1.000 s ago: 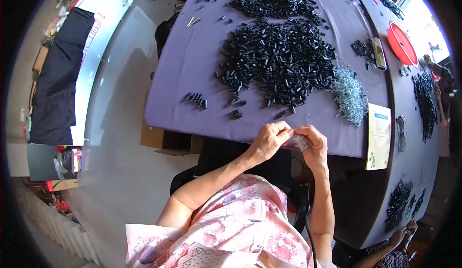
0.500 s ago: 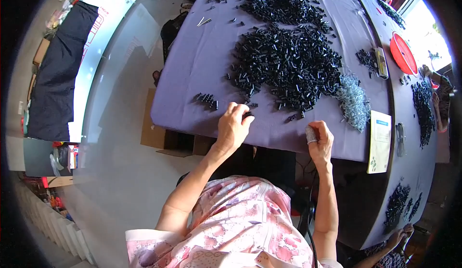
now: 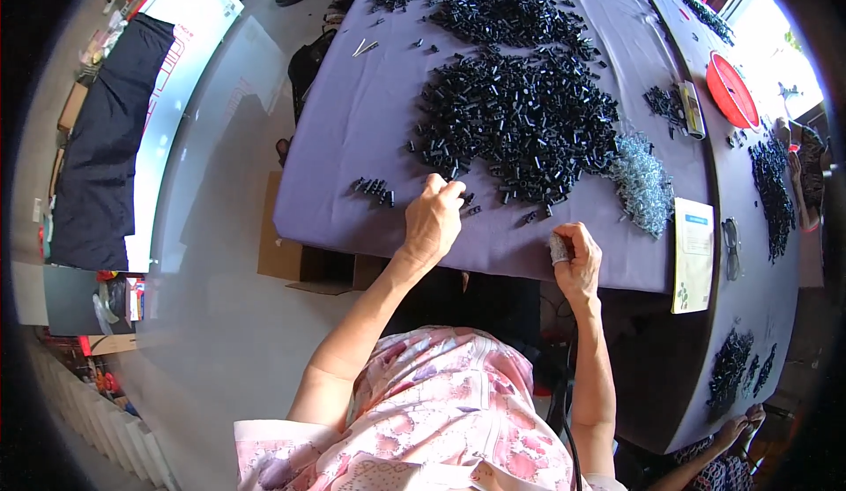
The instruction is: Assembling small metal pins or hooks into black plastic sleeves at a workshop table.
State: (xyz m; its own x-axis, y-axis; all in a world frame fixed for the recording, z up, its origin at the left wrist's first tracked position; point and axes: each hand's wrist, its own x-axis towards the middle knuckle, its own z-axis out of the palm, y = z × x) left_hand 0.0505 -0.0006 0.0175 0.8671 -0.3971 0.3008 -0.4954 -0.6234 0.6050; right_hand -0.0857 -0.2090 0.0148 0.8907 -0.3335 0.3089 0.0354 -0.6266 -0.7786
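Note:
My left hand reaches over the purple-covered table, its thumb and fingertips pinched together at the near edge of a large pile of small black cylindrical pieces. Whatever sits between those fingertips is too small to make out. By the table's front edge, my right hand is curled closed, with a whitish wrap around one digit; its contents are hidden. Left of my left hand lies a short row of black pieces. A few loose ones lie between the two hands.
Right of the pile is a heap of small clear pieces, then a yellowish packet and glasses. A red basket stands farther right. Another person's hands show at lower right. A cardboard box sits below the table's left corner.
My left hand has moved slightly forward, its fingertips now at the pile's near edge. My right hand stays near the table's front edge, still curled. The whole view has shifted slightly.

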